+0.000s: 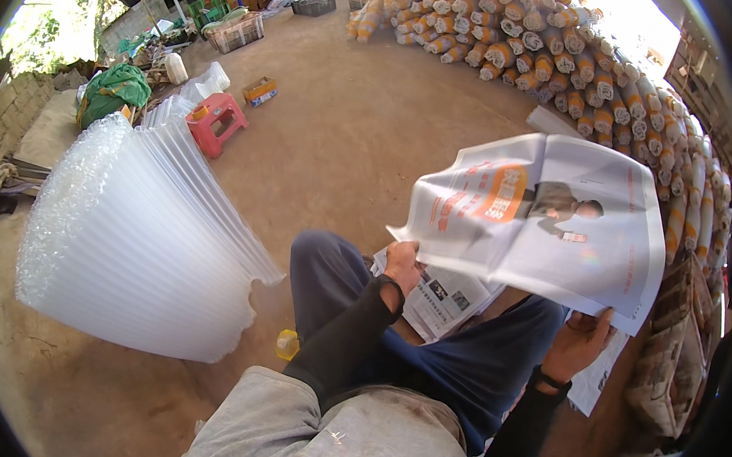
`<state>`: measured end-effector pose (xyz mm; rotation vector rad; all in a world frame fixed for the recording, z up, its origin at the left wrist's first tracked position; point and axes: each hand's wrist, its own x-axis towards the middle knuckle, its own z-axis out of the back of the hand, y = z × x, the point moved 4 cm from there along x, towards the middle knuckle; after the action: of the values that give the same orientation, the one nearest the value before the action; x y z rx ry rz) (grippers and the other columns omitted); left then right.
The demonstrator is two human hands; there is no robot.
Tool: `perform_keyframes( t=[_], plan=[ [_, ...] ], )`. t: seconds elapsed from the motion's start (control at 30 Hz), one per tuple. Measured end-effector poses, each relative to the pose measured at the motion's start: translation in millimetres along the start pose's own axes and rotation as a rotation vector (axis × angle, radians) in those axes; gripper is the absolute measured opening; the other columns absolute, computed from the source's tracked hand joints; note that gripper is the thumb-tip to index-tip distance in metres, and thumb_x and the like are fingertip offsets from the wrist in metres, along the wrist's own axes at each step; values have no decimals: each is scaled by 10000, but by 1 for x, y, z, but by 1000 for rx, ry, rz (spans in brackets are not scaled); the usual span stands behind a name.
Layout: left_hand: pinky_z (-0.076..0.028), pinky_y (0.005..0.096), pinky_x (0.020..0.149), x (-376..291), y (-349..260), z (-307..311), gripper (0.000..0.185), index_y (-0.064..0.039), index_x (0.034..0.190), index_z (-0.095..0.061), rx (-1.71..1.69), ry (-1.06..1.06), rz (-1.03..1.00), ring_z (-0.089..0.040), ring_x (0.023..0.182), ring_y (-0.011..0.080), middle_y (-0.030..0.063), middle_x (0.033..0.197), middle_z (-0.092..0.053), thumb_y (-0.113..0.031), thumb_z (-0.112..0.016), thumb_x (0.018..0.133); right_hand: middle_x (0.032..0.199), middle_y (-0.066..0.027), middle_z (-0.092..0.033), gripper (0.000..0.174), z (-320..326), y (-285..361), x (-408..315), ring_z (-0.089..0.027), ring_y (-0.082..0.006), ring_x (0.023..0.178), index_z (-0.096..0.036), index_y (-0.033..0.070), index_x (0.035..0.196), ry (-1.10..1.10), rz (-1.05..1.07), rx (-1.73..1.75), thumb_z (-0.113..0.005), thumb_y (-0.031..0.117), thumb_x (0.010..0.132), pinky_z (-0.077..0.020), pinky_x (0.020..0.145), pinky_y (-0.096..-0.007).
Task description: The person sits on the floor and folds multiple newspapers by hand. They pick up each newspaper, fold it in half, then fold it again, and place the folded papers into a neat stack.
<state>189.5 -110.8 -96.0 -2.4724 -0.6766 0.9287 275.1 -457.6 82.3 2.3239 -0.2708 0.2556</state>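
A large newspaper sheet (pixel 569 243) with orange print and a picture of a person spreads out above my knees, creased down its middle. My left hand (pixel 403 270) pinches its near left corner. At the near right corner, the fingers of my right hand (pixel 577 346) grip the edge, partly hidden by the paper. Between my legs, below the sheet, lie more printed newspapers (pixel 443 301), mostly covered. Another piece of printed paper (pixel 597 375) shows beside my right hand.
A big stack of translucent plastic sleeves (pixel 149 232) stands to my left. Behind it are a red plastic stool (pixel 217 122) and a small cardboard box (pixel 261 91). Tape-bound rolls (pixel 532 43) are piled at the right. A yellow-based bottle (pixel 287 344) is beside my left leg.
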Motion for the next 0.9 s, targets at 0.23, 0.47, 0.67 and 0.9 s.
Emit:
perform_keyframes(
  t=[0.23, 0.47, 0.67, 0.9],
  plan=[
    [-353, 485, 1108, -103, -53, -73, 703, 55, 1402, -467, 1500, 277, -987, -501, 1257, 452, 276, 1326, -567, -268, -760, 850, 1174, -92, -652, 296, -47, -41, -41, -625, -136, 975, -575, 3, 1283, -26, -72, -376, -573, 144, 1023, -531, 793, -265],
    [-515, 442, 907, -163, -39, -146, 627, -41, 1421, -507, 1354, 761, -739, -633, 1053, 440, 257, 1168, -650, -1, -613, 804, 1186, -136, -657, 276, -84, -73, -60, -625, -213, 1030, -606, -48, 1244, 229, 57, -622, -579, 83, 1003, -490, 931, -350],
    [-543, 426, 825, -143, -41, -145, 420, 4, 1107, -685, 1105, 597, -1051, -668, 966, 405, 206, 1050, -698, 113, -540, 728, 1341, -223, -572, 243, -100, -45, -64, -513, -395, 1284, -697, 3, 1088, 687, 336, -1018, -712, 49, 850, -355, 1103, -470],
    [-522, 416, 876, -108, -91, -121, 379, 10, 1047, -689, 1140, 689, -1169, -652, 996, 379, 189, 1029, -700, 116, -535, 718, 1378, -151, -521, 251, -82, 3, 23, -497, -394, 1286, -684, 61, 937, 705, 764, -1502, -774, -10, 714, -416, 1060, -480]
  ],
)
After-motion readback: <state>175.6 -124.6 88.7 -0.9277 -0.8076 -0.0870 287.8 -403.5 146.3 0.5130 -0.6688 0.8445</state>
